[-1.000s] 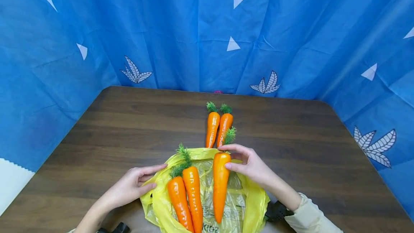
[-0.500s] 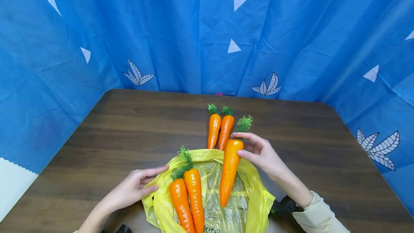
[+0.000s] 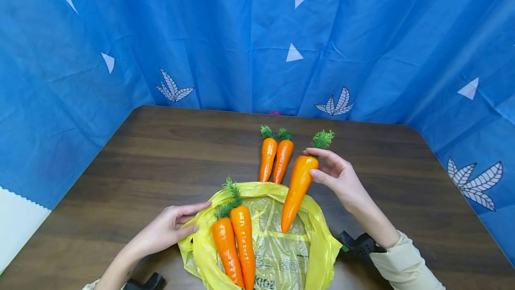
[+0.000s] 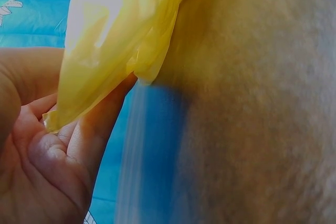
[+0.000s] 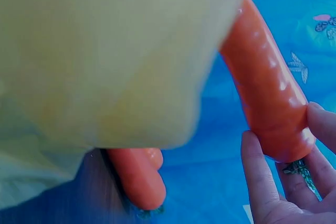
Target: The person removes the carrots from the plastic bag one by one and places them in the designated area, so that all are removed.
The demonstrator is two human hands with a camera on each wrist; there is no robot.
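Centrally, a translucent yellow plastic bag (image 3: 322,238), printed with dark lettering, rests with its mouth spread on a dark brown wood-grain table (image 3: 181,156). The left hand (image 3: 165,227) is located at the left side of the bag; its thumb and forefinger are extended, apart from each other, and both touch the yellow film. The right hand (image 3: 339,178) is located beyond the far right side of the bag, well apart from the left hand, and grips a long, glossy orange carrot (image 3: 297,191) between thumb and fingers near the wide end. This carrot is tilted: its green feathery top points away from the bag, and its tapered tip is over the bag's mouth. Contact between tip and film cannot be determined. Two shiny orange carrots with green tops (image 3: 243,241) lean side by side within the left part of the bag, their tops against the far left rim. Two smaller-looking orange carrots with green tops (image 3: 283,160) lie side by side on the table beyond the far rim of the bag, tops directed away from it. A black wrist-worn device (image 3: 359,242) and a cream sleeve (image 3: 398,258) are to the right of the bag. A blue cloth with white triangles and leaf prints (image 3: 221,26) hangs behind the table, beyond the bag.
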